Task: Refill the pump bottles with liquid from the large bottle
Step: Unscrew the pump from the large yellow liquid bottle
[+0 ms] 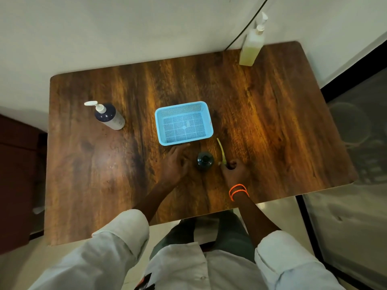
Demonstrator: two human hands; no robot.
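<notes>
A small dark bottle (205,161) stands open-necked on the wooden surface (272,132), just at 6 o'clock of the blue basket (184,123). The left hand (174,162) rests beside it at 9 o'clock, fingers spread and empty. The right hand (234,171), at 3 o'clock, has its fingers closed around a pump top whose yellowish tube (221,150) points toward 12. A dark pump bottle (109,116) stands at 10 o'clock, the large bottle (251,46) at 1.

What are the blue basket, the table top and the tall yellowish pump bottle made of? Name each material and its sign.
Blue basket: likely moulded plastic, matte, with perforated mesh walls and floor.
Table top: wood or wood-look laminate, semi-gloss; streaky grain, soft light reflections.
Tall pump bottle: seemingly translucent plastic, since yellowish liquid shows through; white pump.
</notes>
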